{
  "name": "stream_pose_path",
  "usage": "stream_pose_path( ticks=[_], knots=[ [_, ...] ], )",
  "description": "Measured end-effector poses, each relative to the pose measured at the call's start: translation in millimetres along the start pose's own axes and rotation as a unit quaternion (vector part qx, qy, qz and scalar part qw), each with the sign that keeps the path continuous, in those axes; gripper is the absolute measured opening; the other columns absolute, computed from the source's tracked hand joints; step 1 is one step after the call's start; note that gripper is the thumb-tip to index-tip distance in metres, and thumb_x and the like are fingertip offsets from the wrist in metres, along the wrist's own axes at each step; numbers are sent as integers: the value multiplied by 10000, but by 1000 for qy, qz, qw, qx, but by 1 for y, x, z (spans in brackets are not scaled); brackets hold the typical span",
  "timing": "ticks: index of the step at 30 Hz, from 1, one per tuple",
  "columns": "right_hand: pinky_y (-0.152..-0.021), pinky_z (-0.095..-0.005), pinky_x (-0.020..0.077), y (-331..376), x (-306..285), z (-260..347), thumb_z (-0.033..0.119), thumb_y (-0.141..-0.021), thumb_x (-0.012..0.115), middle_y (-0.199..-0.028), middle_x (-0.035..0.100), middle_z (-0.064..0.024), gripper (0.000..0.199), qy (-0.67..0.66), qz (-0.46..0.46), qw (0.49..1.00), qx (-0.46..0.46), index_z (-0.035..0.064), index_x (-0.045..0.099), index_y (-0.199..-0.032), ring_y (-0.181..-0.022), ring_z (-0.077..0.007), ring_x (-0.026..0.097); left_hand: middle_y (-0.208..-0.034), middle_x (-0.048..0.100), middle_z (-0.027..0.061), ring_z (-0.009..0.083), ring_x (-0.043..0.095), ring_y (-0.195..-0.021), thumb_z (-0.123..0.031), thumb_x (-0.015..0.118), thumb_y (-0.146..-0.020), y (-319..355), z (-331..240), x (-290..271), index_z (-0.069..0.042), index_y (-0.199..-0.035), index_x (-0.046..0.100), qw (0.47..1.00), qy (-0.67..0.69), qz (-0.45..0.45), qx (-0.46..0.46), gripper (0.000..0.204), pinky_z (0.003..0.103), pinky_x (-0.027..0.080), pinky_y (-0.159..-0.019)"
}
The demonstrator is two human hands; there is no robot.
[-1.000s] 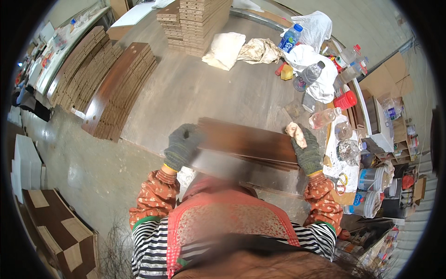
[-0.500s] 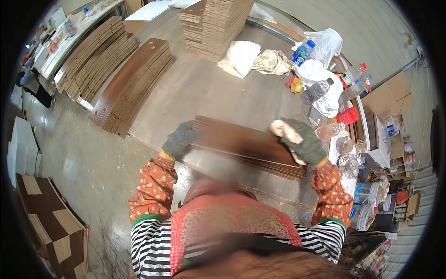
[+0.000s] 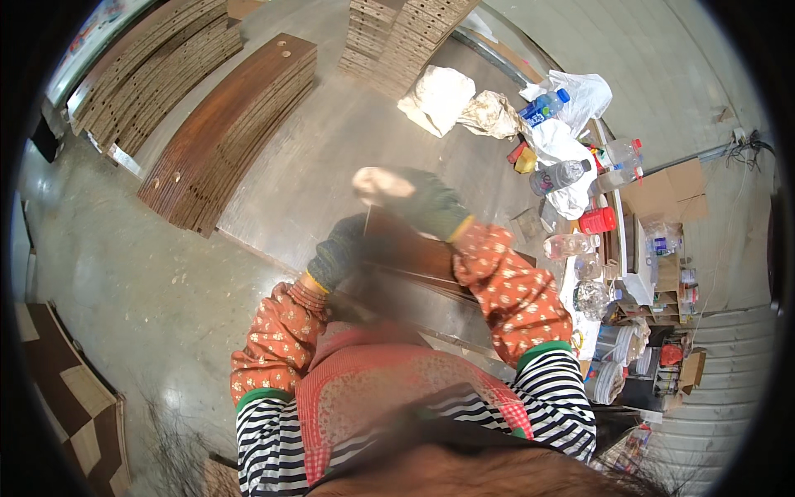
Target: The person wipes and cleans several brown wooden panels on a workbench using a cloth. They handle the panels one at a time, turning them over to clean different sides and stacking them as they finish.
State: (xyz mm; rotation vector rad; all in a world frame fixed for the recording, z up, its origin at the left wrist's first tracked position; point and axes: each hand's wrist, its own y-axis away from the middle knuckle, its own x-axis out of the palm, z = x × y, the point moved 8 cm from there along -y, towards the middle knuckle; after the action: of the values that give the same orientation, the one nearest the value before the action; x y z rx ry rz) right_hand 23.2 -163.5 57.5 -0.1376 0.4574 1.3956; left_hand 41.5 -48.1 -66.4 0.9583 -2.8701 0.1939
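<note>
A short stack of dark brown boards [image 3: 435, 258] lies in front of me on the worktable, partly hidden by my right arm and a dark blur. My right hand [image 3: 426, 203], in a dark grey-green glove, is closed around a pale wad of cloth [image 3: 385, 184] above the left end of the top board. Just nearer me, my left hand [image 3: 338, 255], also gloved, is against the left end of the boards. Its fingers are partly hidden and blurred, so their grip does not show.
Curved brown boards [image 3: 228, 124] are stacked at the left, with another tall stack [image 3: 389, 41] at the back. Crumpled white cloth [image 3: 439, 99], a clear bottle [image 3: 559, 177] and a red-lidded container [image 3: 598, 220] stand along the right side. The worktable's near left edge borders the concrete floor [image 3: 166, 282].
My right hand has swept left with the cloth, from the right end of the boards to their left end. My left hand has shifted slightly right. The view has turned a little.
</note>
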Motion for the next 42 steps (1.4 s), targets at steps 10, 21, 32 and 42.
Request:
stream_pose_path(
  ticks=[10, 21, 32, 42],
  knots=[
    [-867, -401, 515, 21, 26, 15, 415, -1044, 504, -1011, 705, -174, 401, 276, 34, 959, -58, 88, 703, -1166, -1008, -353, 671, -1110, 684, 136, 262, 660, -1008, -133, 707, -894, 18, -52, 17, -71, -1201, 711, 871, -425, 56, 239, 313, 375, 559, -808],
    [-741, -369, 495, 137, -57, 29, 308, -929, 552, -768, 627, 19, 172, 247, -204, 913, -252, 175, 650, -882, -760, -204, 641, -1057, 709, 101, 207, 669, -946, -159, 829, -817, 8, -47, -3, 9, -1183, 664, 988, -135, 61, -34, 435, 367, 547, -844],
    [-844, -365, 547, 290, -183, -105, 342, -1007, 601, -1078, 758, -118, 384, 262, -400, 873, 95, 62, 706, -1248, -932, -249, 717, -1062, 718, 85, 191, 677, -952, -77, 867, -801, 7, -61, -9, -5, -1184, 673, 975, -203, 87, -21, 435, 351, 552, -849],
    [-929, -363, 533, 318, -194, -93, 209, -983, 586, -1222, 669, -105, 379, 352, -498, 792, -29, 23, 610, -1312, -1068, -258, 670, -1214, 723, 154, 190, 688, -1028, -61, 853, -816, 7, -79, 25, 43, -1105, 701, 991, -82, 105, -1, 342, 364, 578, -898]
  ],
)
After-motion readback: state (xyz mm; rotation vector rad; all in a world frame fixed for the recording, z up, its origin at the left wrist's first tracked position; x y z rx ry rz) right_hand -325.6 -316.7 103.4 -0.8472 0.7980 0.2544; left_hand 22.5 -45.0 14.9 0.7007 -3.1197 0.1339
